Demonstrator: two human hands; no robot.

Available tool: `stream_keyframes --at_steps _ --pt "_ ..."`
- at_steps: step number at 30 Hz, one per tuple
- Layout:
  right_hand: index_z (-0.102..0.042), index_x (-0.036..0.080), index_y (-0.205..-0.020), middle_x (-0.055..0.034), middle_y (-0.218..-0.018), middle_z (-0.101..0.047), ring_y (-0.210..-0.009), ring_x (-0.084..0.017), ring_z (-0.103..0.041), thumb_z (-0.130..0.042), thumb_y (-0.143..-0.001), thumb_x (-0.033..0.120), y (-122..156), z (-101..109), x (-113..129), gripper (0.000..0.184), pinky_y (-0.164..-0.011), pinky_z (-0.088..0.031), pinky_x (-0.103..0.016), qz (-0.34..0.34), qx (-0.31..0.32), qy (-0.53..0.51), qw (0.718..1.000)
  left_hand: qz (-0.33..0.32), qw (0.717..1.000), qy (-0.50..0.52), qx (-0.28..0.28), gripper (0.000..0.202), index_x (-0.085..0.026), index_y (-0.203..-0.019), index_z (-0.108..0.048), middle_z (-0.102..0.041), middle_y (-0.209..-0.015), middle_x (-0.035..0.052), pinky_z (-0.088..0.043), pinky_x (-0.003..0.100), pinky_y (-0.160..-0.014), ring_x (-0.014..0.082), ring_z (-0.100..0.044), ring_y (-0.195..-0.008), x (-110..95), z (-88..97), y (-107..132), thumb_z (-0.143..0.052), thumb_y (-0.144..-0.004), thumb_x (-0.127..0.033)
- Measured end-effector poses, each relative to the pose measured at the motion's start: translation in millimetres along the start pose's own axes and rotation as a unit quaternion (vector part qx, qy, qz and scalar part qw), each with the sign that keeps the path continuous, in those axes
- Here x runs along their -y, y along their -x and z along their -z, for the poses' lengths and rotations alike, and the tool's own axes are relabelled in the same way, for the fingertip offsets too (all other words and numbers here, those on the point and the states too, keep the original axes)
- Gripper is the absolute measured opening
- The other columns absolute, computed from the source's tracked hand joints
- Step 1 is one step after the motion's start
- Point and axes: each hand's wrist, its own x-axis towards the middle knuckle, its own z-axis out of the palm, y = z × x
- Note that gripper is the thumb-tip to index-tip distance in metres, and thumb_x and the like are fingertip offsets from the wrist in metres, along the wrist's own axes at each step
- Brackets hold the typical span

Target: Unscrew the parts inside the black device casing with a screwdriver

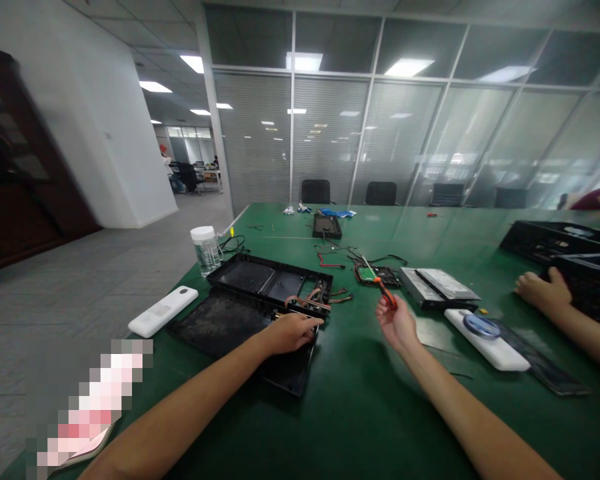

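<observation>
A screwdriver with an orange and black handle is held in my right hand, its thin shaft tilted up and to the left above the table. My left hand lies at the near right part of an opened black plastic casing, fingers curled over its edge and the index finger pointing right. Bundled brown wires with connectors come out of the casing's right end, just beyond that hand. Past the screwdriver tip sits a green circuit board in a dark frame.
On the green table stand a lidded clear jar, a white device, a metal drive, another white device with a blue disc and a small black tray. At right, another person's hand touches a large black case.
</observation>
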Motion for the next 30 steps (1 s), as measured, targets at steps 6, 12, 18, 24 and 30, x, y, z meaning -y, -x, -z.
stream_keyframes --at_steps 6,12,18,24,30 --pt "-0.052 0.02 -0.091 -0.0006 -0.089 -0.056 -0.069 -0.011 -0.055 -0.063 -0.072 0.035 19 -29 0 0.026 -0.07 -0.049 -0.029 0.059 0.092 0.013 0.994 -0.031 0.999 0.013 0.017 0.075 -0.018 -0.138 -0.019 -0.063 -0.1 0.0035 -0.039 0.03 -0.09 0.0194 -0.05 -0.104 -7 5.6 2 -0.048 -0.07 -0.006" --pt "-0.044 0.02 -0.084 -0.0017 -0.089 -0.055 -0.073 -0.012 -0.053 -0.053 -0.076 0.02 90 -57 14 0.012 -0.064 -0.044 -0.025 0.211 0.362 0.275 0.866 0.022 0.998 -0.042 -0.04 0.062 -0.018 -0.131 -0.033 -0.055 -0.115 0.0054 -0.033 0.031 -0.099 0.0163 -0.047 -0.108 8 30.7 -3 -0.041 -0.071 -0.004" --pt "-0.034 0.016 -0.126 -0.0104 -0.115 -0.054 -0.092 -0.02 -0.054 -0.051 -0.073 0.013 152 -76 19 0.056 -0.075 -0.042 -0.029 0.29 0.539 0.54 0.577 0.196 0.975 -0.101 0.021 0.036 -0.012 -0.107 -0.056 -0.059 -0.105 0.0082 -0.039 0.026 -0.089 0.0177 -0.053 -0.098 72 67.7 7 -0.047 -0.073 -0.01" --pt "-0.052 0.019 -0.094 -0.0029 -0.088 -0.06 -0.074 -0.018 -0.057 -0.057 -0.072 0.02 176 -40 14 0.023 -0.059 -0.039 -0.027 0.281 0.441 0.649 0.553 0.211 0.963 -0.082 0.146 0.026 -0.019 -0.097 -0.06 -0.063 -0.093 0.0015 -0.043 0.021 -0.073 0.0149 -0.058 -0.083 96 60.8 -2 -0.059 -0.074 -0.032" --pt "-0.053 0.023 -0.081 0.0021 -0.084 -0.059 -0.072 -0.016 -0.055 -0.059 -0.068 0.017 187 -3 16 0.016 -0.055 -0.034 -0.026 0.236 0.397 0.67 0.581 0.065 0.955 -0.243 0.157 0.017 -0.017 -0.09 -0.059 -0.06 -0.093 0.0059 -0.041 0.024 -0.078 0.0186 -0.055 -0.091 83 51.8 -16 -0.063 -0.074 -0.021"
